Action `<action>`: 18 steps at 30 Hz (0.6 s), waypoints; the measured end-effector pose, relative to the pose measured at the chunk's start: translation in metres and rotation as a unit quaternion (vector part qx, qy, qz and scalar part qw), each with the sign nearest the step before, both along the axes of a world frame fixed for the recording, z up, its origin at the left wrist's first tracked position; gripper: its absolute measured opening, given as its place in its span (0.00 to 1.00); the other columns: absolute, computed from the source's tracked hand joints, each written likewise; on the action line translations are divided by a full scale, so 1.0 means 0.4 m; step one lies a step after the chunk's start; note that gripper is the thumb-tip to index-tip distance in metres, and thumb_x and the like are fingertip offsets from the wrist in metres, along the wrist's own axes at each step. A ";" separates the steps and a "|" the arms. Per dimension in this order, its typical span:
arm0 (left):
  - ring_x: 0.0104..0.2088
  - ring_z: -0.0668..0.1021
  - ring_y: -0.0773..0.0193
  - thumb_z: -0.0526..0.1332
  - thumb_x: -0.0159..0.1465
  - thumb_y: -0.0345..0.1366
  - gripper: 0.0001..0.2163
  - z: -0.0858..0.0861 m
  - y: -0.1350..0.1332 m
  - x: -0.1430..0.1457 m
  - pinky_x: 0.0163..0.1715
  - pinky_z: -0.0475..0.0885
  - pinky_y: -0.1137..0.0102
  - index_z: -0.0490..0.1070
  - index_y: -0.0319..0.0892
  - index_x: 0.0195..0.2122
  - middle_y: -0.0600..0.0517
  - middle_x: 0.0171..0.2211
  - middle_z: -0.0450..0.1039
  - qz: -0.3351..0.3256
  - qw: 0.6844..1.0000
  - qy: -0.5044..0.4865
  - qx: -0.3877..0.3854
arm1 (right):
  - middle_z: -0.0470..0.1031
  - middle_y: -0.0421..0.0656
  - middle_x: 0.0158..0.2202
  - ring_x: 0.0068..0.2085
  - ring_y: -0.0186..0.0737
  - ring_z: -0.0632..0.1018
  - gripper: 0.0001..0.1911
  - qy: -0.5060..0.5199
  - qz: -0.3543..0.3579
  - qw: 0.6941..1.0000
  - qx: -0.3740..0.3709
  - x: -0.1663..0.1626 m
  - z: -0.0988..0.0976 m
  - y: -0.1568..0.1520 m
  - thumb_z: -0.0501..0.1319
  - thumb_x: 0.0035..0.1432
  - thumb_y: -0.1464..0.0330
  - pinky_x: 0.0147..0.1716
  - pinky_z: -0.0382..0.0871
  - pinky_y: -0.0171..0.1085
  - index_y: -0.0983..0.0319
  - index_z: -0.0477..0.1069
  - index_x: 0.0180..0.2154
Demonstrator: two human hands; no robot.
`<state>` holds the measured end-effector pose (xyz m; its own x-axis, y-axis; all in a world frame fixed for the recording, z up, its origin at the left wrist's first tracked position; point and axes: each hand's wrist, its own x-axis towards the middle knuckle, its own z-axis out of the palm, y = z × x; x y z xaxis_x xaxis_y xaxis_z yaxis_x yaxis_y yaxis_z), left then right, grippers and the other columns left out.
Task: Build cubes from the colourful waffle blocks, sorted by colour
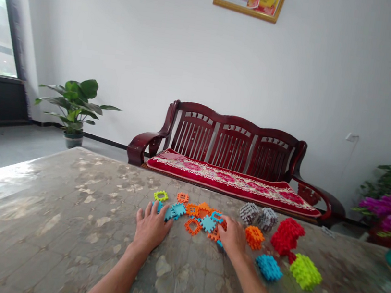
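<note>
Loose plastic interlocking building pieces lie in a spread across the middle of the table. My left hand rests with its fingers apart, touching or just above blue pieces at the left of the spread. At the right of the spread, my right hand pinches a blue frame-shaped building piece between thumb and fingers. Under and beside it are a light blue square piece and several orange pieces. A yellow-green frame piece sits beyond my left fingertips. My right palm hides some pieces.
Stacked pieces stand right of my right hand: grey, orange, red, blue and yellow-green. A patterned cloth covers the table. Behind it is a wooden bench; purple flowers are at far right.
</note>
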<state>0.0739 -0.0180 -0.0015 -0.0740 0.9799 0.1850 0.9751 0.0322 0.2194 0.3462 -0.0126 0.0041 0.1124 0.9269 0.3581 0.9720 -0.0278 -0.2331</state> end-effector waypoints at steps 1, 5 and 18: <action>0.67 0.58 0.44 0.51 0.65 0.49 0.26 -0.002 0.001 0.000 0.62 0.52 0.44 0.64 0.50 0.64 0.42 0.67 0.59 0.000 1.000 0.002 0.001 | 0.80 0.44 0.46 0.47 0.45 0.77 0.16 0.011 0.010 1.000 0.004 0.003 -0.003 -0.004 0.57 0.59 0.68 0.47 0.65 0.39 0.56 0.77 0.47; 0.67 0.58 0.45 0.51 0.66 0.49 0.25 -0.007 0.002 0.001 0.63 0.52 0.45 0.64 0.50 0.63 0.42 0.67 0.59 0.002 1.000 0.005 0.008 | 0.79 0.43 0.48 0.50 0.43 0.75 0.14 0.051 0.028 0.998 0.018 0.012 -0.015 -0.017 0.56 0.59 0.70 0.52 0.63 0.38 0.57 0.79 0.42; 0.67 0.59 0.44 0.52 0.66 0.48 0.25 0.005 -0.003 0.002 0.63 0.52 0.43 0.64 0.50 0.63 0.41 0.67 0.58 0.003 1.000 0.002 -0.001 | 0.79 0.42 0.49 0.51 0.44 0.75 0.15 0.028 0.034 0.999 -0.025 -0.027 0.016 0.002 0.56 0.60 0.70 0.51 0.64 0.38 0.57 0.78 0.45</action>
<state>0.0749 -0.0190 0.0006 -0.0784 0.9798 0.1842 0.9760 0.0377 0.2147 0.3354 -0.0118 0.0105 0.0673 0.9496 0.3063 0.9578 0.0245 -0.2864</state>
